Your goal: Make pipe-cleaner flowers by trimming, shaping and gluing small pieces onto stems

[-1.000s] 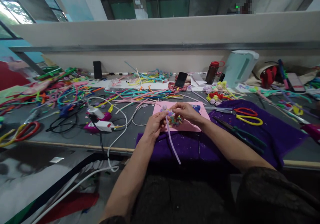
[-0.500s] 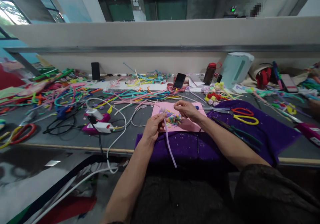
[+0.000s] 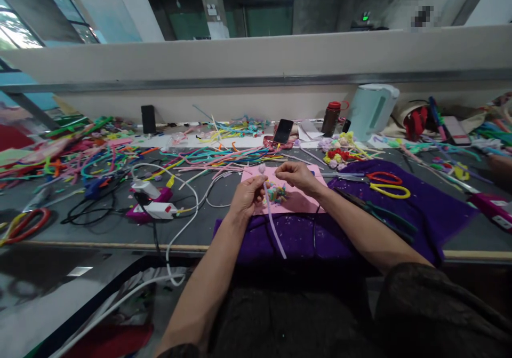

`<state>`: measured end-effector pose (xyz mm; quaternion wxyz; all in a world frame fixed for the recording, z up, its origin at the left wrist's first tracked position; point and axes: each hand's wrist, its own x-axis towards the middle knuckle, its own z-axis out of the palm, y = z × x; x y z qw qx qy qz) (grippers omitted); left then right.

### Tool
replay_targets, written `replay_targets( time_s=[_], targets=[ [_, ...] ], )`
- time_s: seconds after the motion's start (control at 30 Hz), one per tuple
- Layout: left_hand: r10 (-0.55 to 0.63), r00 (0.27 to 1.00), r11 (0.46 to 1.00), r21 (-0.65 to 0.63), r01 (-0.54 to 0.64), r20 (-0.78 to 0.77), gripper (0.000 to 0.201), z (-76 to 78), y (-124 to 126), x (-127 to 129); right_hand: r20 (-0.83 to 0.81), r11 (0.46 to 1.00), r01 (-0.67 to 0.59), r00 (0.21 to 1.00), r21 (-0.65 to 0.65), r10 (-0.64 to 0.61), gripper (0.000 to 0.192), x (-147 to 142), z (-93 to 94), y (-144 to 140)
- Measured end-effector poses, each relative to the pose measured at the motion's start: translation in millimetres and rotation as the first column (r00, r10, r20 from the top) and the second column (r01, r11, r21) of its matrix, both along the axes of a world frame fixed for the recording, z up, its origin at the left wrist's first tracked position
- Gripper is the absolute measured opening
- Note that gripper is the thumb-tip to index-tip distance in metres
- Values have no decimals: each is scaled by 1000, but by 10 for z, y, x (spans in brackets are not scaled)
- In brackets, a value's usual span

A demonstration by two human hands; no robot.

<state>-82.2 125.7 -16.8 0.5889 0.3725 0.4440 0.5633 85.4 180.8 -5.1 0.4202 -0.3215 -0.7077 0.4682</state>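
Right over the pink sheet [image 3: 298, 200], both hands are pinched shut on one fuzzy lilac pipe cleaner [image 3: 274, 222]. The left hand [image 3: 248, 195] grips it near the top, fingers curled tight around the stem. The right hand [image 3: 296, 175] has thumb and fingertips closed close to the top end, where the stem curls into a small pale knob, though I can't tell if they're actually on it. The stem's long axis runs roughly toward the person: curled tip pointing away, toward the back of the table, free tail hanging down over the purple felt [image 3: 304, 238] and stopping near the table edge, slanting slightly right.

Between the hands sits a little cluster of colourful bits [image 3: 277, 192], looks like short chenille pieces, too small to make out properly. The pink sheet is flat and smooth, the purple felt looks matte and speckled with scraps.

Further out: yellow and red-handled scissors [image 3: 386, 184] on the felt to the right, dark pliers [image 3: 384, 216] nearer the edge, and a white cable [image 3: 180, 230] looping off the grey table [image 3: 100, 232] on the left. Behind everything is a huge tangle of loose pipe cleaners [image 3: 120, 152] in every colour.
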Motion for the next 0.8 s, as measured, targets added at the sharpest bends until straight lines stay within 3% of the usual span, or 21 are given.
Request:
replay_targets(
  time_s=[0.23, 0.47, 0.57, 0.67, 0.8],
  targets=[
    [-3, 1000, 1000, 9, 3, -15, 30, -44, -33, 67, 69, 999, -21, 997, 49, 18, 17, -77, 35, -132],
    [-25, 998, 1000, 0, 25, -50, 30, -61, -86, 57, 98, 987, -155, 984, 33, 151, 19, -76, 46, -151],
    [-38, 999, 999, -22, 38, -19, 27, -67, -88, 64, 38, 969, -229, 972, -88, 233, 22, -48, 57, -139],
    [-65, 998, 997, -31, 65, 13, 26, -71, -93, 68, -45, 913, -331, 943, -238, 330, 23, -14, 45, -115],
    [-94, 994, 995, -34, 96, 62, 27, -57, -111, 53, -138, 856, -399, 917, -328, 374, 22, -4, 2, -86]
  ],
)
